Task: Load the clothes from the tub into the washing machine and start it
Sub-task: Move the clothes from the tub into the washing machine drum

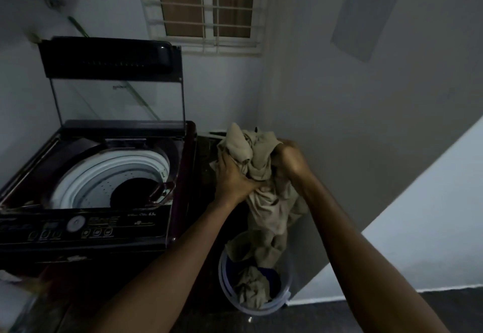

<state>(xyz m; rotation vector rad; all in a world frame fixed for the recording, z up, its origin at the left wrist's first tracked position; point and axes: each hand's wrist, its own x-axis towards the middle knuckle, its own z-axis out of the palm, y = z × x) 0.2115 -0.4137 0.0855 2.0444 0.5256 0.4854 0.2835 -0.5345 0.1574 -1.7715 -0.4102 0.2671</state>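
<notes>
Clothes (262, 168), beige, crumpled, trailing into tub (222, 276)

1. Washing machine (86, 228) at left, lid (109, 58) upright at its rear.
2. Tub (261, 309) on floor, right of machine.
3. Clothes (261, 176) above tub, between left hand (232, 178) and right hand (290, 160).
4. Window (206, 6) on wall behind machine.

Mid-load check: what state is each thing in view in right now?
Washing machine lid, raised, open.
Drum, uncovered; contents too dark to tell.
Control panel, no lights seen.
Beige garment, bunched, lifted above the tub, lower end hanging.
Tub, on the floor, holds beige and blue clothes.
Left hand, grips the beige garment.
Right hand, grips the beige garment.
</notes>
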